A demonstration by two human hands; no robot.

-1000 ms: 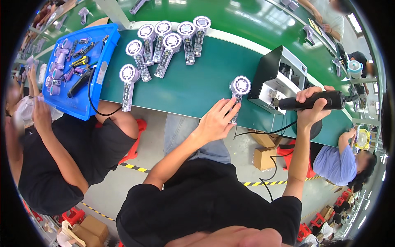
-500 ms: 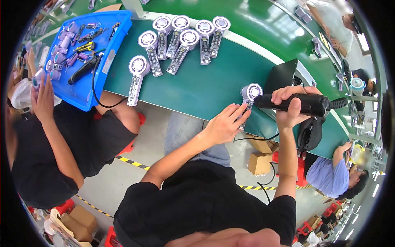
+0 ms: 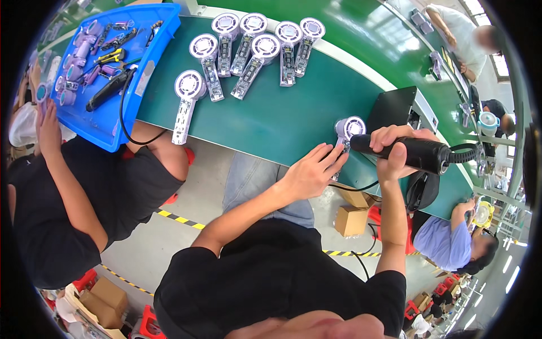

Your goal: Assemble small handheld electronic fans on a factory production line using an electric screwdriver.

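Note:
My left hand (image 3: 312,173) steadies a small handheld fan (image 3: 351,127) by its handle at the table's near edge, fingers laid across it. The fan has a round purple-and-white head, and part of its handle is hidden under my fingers. My right hand (image 3: 390,166) is wrapped around a black electric screwdriver (image 3: 426,155) held almost level. Its nose points left at the fan's handle, just beside my left fingertips; whether the bit touches is hidden. Further left on the green table lie several similar fans (image 3: 248,70) with bare circuit boards showing, one fan (image 3: 185,107) apart from the group.
A blue bin (image 3: 148,79) with purple parts and tools stands at the left, beside a seated co-worker (image 3: 62,198). A black box (image 3: 390,107) sits behind my right hand, with a black bag (image 3: 422,191) nearer. A cable (image 3: 361,189) crosses the table edge; cardboard boxes (image 3: 351,220) stand below.
The view has shifted slightly. The screwdriver's rear end has tipped a little lower, while my left hand stays on the fan. At the left, the co-worker's hand has moved away from the bin.

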